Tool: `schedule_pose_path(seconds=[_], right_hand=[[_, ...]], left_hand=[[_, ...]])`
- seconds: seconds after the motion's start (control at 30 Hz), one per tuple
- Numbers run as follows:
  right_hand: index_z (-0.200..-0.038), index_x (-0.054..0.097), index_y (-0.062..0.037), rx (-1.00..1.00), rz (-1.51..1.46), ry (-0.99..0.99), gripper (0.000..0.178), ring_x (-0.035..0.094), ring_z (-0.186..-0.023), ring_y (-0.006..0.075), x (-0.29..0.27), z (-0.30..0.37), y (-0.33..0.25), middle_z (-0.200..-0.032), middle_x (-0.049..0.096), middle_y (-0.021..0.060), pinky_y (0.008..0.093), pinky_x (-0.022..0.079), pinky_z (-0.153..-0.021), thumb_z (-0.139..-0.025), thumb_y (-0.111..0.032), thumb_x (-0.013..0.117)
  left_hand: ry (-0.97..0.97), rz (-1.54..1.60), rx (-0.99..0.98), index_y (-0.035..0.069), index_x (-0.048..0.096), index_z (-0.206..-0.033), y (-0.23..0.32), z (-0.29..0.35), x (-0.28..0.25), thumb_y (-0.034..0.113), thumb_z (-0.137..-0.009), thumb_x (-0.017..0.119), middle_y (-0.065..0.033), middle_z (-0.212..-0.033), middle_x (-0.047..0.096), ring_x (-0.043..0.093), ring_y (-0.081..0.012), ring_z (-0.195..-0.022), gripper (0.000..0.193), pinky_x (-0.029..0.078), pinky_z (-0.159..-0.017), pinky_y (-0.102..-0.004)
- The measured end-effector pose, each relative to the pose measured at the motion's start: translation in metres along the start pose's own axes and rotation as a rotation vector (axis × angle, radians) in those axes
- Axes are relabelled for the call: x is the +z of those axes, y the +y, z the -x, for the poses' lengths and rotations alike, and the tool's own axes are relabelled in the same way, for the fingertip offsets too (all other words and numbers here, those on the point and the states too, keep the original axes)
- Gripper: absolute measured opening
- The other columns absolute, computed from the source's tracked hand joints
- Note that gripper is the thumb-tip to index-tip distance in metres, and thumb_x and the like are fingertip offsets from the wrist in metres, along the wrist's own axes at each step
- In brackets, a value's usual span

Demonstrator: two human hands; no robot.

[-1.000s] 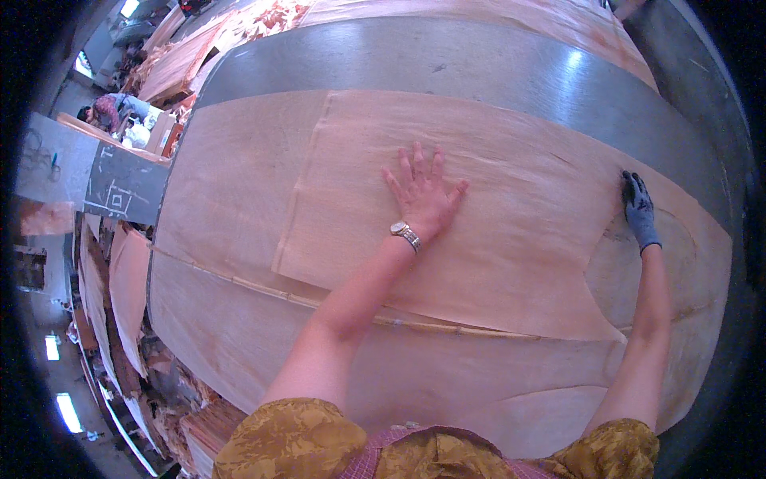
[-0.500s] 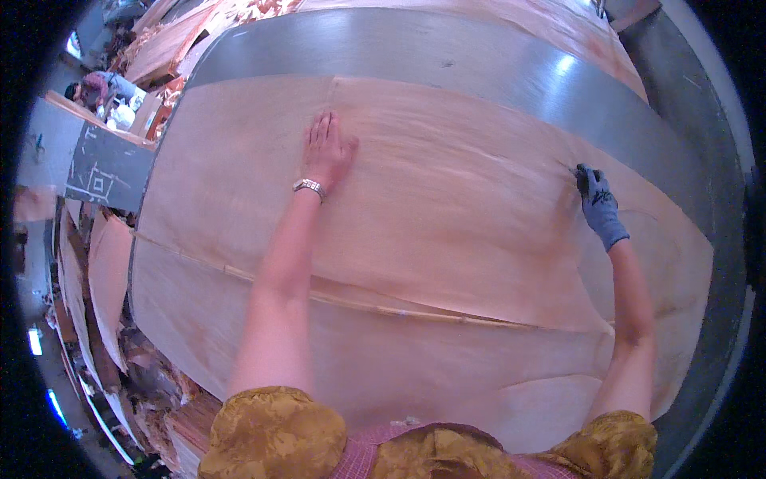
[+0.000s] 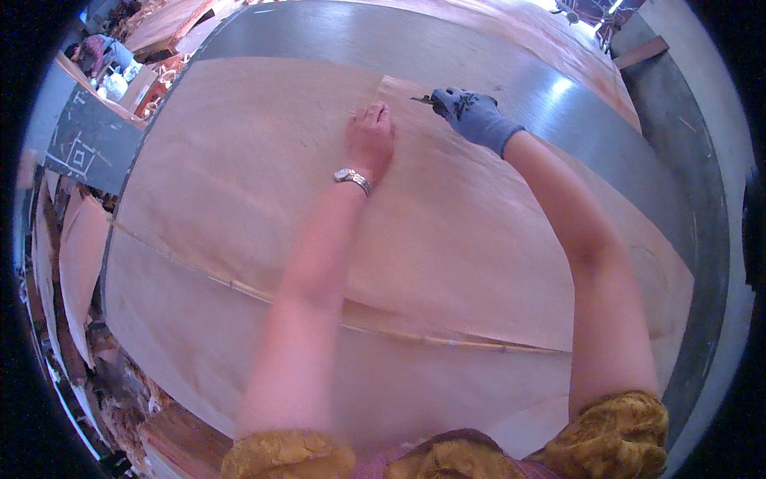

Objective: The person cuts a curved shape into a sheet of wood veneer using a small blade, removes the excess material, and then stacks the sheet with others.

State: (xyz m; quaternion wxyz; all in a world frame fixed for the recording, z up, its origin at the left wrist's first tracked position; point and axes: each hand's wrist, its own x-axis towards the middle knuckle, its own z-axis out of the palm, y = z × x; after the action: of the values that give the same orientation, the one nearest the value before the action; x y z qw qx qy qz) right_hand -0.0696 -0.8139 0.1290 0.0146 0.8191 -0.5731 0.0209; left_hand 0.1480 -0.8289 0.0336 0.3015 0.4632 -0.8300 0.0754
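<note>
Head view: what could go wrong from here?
The dark tool, perhaps a blade, in the gloved right hand has its tip close to the bare left hand; a slip might nick it.

The thin wood veneer shows ripples, so it might crease or tear if dragged.

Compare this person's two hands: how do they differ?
The left hand is bare, while the right hand wears a blue-grey glove. The left has a silvery watch at its wrist; the right shows none. The left points away from the body; the right points leftward, a small dark tool at its fingertips. Both are toward the far side of the pale wood sheet.
</note>
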Motion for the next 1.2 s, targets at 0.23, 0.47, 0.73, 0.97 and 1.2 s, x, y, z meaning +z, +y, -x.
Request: schedule_pose_path(seconds=[0.23, 0.47, 0.73, 0.97, 1.2], right_hand=[[-0.104, 0.053, -0.0116, -0.173, 0.09, 0.011, 0.021, 0.066, -0.085, 0.0369, 0.044, -0.043, 0.002, -0.094, 0.066, 0.0138, 0.0501, 0.05, -0.066, -0.096, -0.029, 0.044], [-0.106, 0.055, -0.0118, -0.197, 0.178, -0.042, 0.024, 0.066, -0.086, 0.0379, 0.065, -0.06, 0.007, -0.095, 0.068, 0.0164, 0.0489, 0.051, -0.07, -0.094, -0.029, 0.044], [-0.108, 0.053, -0.0092, 0.086, 0.235, -0.104, 0.028, 0.065, -0.084, 0.0379, 0.037, 0.033, 0.115, -0.092, 0.066, 0.0209, 0.0475, 0.05, -0.068, -0.097, -0.033, 0.043], [-0.109, 0.049, -0.0056, 0.044, -0.119, -0.095, 0.028, 0.062, -0.089, 0.043, 0.033, 0.008, -0.02, -0.095, 0.064, 0.025, 0.0504, 0.048, -0.076, -0.097, -0.03, 0.043], [-0.11, 0.052, -0.0047, 0.193, -0.049, -0.084, 0.031, 0.068, -0.085, 0.0371, 0.073, -0.021, -0.058, -0.095, 0.068, 0.022, 0.0503, 0.052, -0.073, -0.097, -0.029, 0.037]], left_hand=[[0.097, 0.041, -0.116, 0.007, 0.062, -0.114, -0.011, -0.01, 0.011, 0.018, -0.091, 0.049, -0.0074, -0.121, 0.06, 0.057, -0.0274, -0.105, 0.028, 0.046, -0.091, -0.0417], [0.02, -0.055, -0.097, 0.013, 0.063, -0.116, -0.025, -0.002, 0.028, 0.02, -0.092, 0.047, -0.0025, -0.119, 0.063, 0.056, -0.0269, -0.101, 0.029, 0.044, -0.091, -0.0399], [-0.092, -0.127, -0.17, 0.014, 0.064, -0.112, -0.015, -0.003, 0.017, 0.023, -0.093, 0.049, -0.0045, -0.12, 0.06, 0.054, -0.0267, -0.105, 0.026, 0.043, -0.092, -0.043], [0.043, 0.05, -0.218, 0.013, 0.065, -0.11, -0.024, 0.002, 0.016, 0.021, -0.091, 0.051, -0.008, -0.108, 0.065, 0.057, -0.0279, -0.102, 0.025, 0.043, -0.092, -0.0431], [0.078, 0.173, -0.084, 0.011, 0.065, -0.112, -0.021, 0.0, 0.026, 0.014, -0.088, 0.048, -0.0083, -0.107, 0.068, 0.059, -0.028, -0.098, 0.029, 0.045, -0.09, -0.0401]])
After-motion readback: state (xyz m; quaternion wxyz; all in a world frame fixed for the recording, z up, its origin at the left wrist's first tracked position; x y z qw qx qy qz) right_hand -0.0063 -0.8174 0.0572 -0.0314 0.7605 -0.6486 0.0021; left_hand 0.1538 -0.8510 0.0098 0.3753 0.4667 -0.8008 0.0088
